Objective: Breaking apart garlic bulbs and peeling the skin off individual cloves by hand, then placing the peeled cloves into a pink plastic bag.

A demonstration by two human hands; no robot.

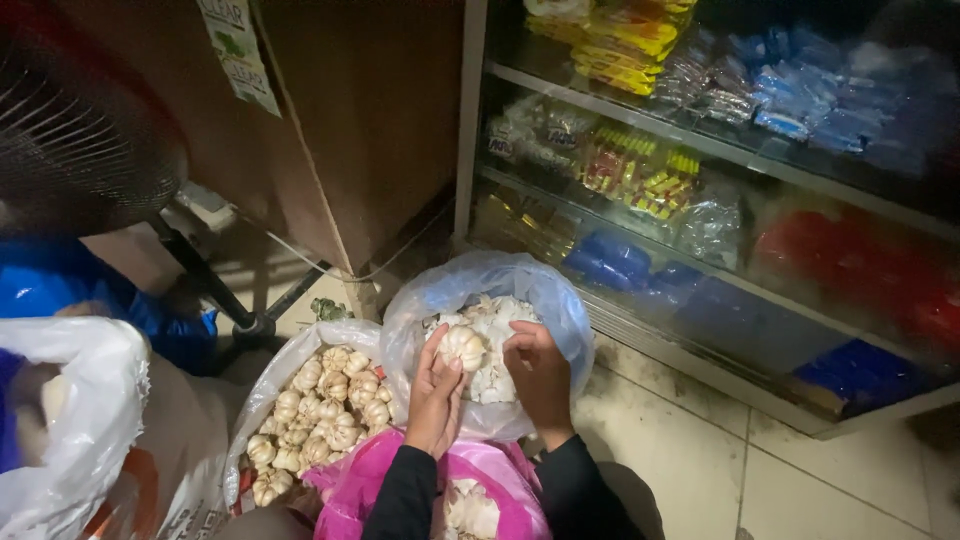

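Two bare hands work low over a pale tiled floor [690, 440], grimy along the grout lines. Dim room. Glass-fronted metal display shelf [720, 150] to the right, stocked with yellow, blue and red packets. Brown cardboard box [360, 120] behind, with the black stand of a floor fan [215, 290] in front of it and the fan's dark grille at upper left.

Left hand [435, 395]: dark long sleeve, wrist low, palm facing right, fingers together and curled up around a white garlic bulb [462, 345]. Bulb sits at the fingertips, just above the mouth of a clear blue-tinted plastic bag [560, 310] that holds papery white garlic peel and pieces.

Right hand [540, 370]: dark sleeve, fingers bent inward, tips close beside the same bulb over the bag opening. Cannot tell whether they actually pinch the bulb or the skins under it.

Left of the blue bag: white plastic sack of whole garlic bulbs [320, 410], touching it. Pink plastic bag [470, 490] under the forearms, more garlic inside. Large white plastic bag [70, 400] at far left, blue sleeve of another person [60, 285] above it.
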